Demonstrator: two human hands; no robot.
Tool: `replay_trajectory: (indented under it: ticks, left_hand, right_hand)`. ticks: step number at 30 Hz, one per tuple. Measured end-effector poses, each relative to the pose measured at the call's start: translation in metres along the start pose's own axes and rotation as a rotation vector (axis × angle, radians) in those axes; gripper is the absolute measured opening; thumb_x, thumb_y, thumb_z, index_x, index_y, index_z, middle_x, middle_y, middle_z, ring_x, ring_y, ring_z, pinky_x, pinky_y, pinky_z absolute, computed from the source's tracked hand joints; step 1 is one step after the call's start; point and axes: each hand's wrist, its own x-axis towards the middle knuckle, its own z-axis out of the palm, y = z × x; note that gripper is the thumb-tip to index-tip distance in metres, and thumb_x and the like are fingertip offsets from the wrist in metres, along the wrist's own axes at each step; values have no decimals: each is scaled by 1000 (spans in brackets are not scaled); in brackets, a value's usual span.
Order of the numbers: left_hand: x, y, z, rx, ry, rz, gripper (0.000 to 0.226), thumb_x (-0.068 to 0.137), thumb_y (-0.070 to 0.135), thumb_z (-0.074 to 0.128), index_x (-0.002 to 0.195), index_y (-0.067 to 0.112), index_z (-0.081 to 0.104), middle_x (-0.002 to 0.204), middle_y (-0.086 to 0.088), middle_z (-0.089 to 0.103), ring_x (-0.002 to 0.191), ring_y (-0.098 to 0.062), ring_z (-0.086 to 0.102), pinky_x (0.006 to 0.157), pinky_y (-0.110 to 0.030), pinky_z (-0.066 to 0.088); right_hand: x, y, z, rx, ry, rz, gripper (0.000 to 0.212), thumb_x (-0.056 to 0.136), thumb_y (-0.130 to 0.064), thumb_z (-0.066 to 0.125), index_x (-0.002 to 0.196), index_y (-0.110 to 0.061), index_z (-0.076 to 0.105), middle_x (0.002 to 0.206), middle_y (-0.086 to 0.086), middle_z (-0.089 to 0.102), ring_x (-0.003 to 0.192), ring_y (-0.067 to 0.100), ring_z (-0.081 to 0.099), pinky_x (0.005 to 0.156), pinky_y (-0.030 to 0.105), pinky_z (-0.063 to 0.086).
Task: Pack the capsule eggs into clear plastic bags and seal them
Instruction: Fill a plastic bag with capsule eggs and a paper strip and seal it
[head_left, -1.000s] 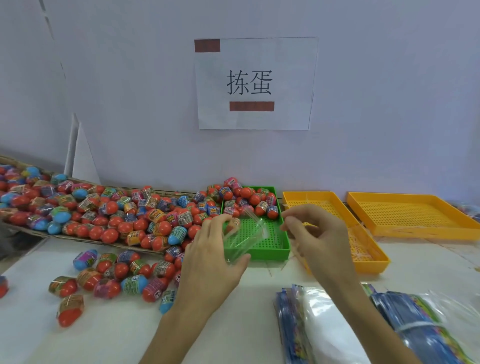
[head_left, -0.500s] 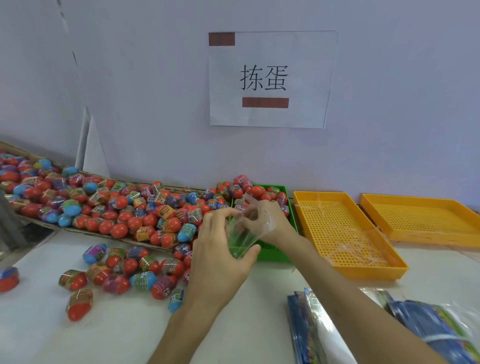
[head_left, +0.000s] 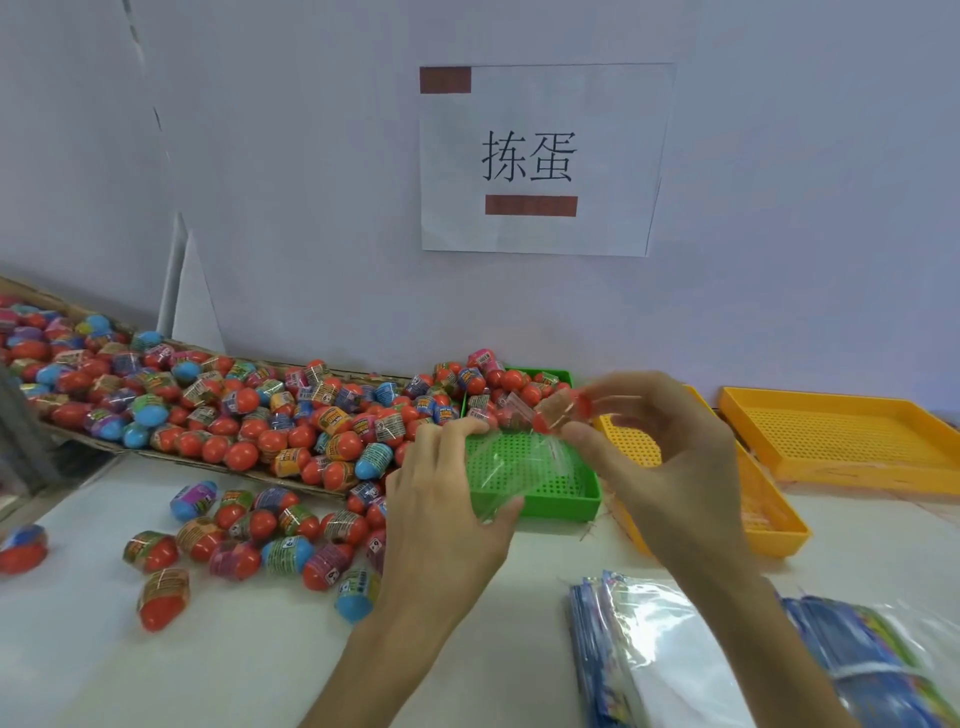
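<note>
Two hands work above the green tray (head_left: 561, 501): the left hand (head_left: 441, 499) grips a clear bag (head_left: 511, 462), mouth tilted toward the right hand (head_left: 660, 457), which pinches a capsule egg (head_left: 563, 413) lying crosswise just beside that mouth

Even, soft, bright light with a cool bluish cast; shadows faint. The right hand (head_left: 670, 457) blurs slightly in motion. Wide-angle distortion bends the table (head_left: 156, 675) edges.

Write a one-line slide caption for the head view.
Left hand holds a clear bag open while right hand brings a capsule egg to it.
</note>
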Motion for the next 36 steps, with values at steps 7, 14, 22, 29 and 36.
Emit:
replay_trajectory:
  ticks: [7, 14, 22, 29, 36]
  left_hand:
    - [0, 2, 2, -137, 22, -21, 57, 79, 44, 80, 123, 36, 46, 110, 18, 37, 99, -10, 48, 81, -46, 53]
    - [0, 1, 2, -160, 31, -26, 58, 78, 31, 82, 118, 43, 42, 109, 18, 37, 100, -10, 49, 85, -47, 52]
    - [1, 0, 0, -187, 56, -9, 55, 78, 32, 80, 118, 40, 43, 110, 18, 38, 102, -7, 49, 87, -46, 51]
    - [2, -2, 0, -183, 63, 19, 54, 78, 36, 77, 118, 41, 42, 111, 17, 38, 101, -11, 53, 85, -44, 53]
    - [1, -1, 0, -164, 59, 23, 57, 79, 31, 82, 119, 39, 42, 110, 16, 37, 101, -12, 51, 86, -45, 52]
  right_hand:
    - [-6, -1, 8, -202, -162, 3, 16, 78, -28, 84, 89, -33, 74, 94, -23, 70, 103, 7, 59, 93, 45, 46]
    - [-1, 3, 4, -95, -11, 29, 14, 92, -24, 63, 92, -29, 76, 93, -17, 74, 100, 9, 66, 87, 23, 50]
    - [45, 76, 3, -564, -252, 455, 19, 93, -23, 69, 111, -22, 70, 103, -6, 70, 90, 8, 64, 65, 20, 47]
    - [71, 113, 29, -1131, -519, 235, 25, 88, -20, 63, 113, -25, 65, 115, -1, 65, 113, 24, 57, 98, 42, 37]
    - [60, 108, 28, -1082, -382, 97, 11, 93, -28, 62, 100, -25, 70, 102, -7, 69, 104, 18, 57, 95, 38, 36]
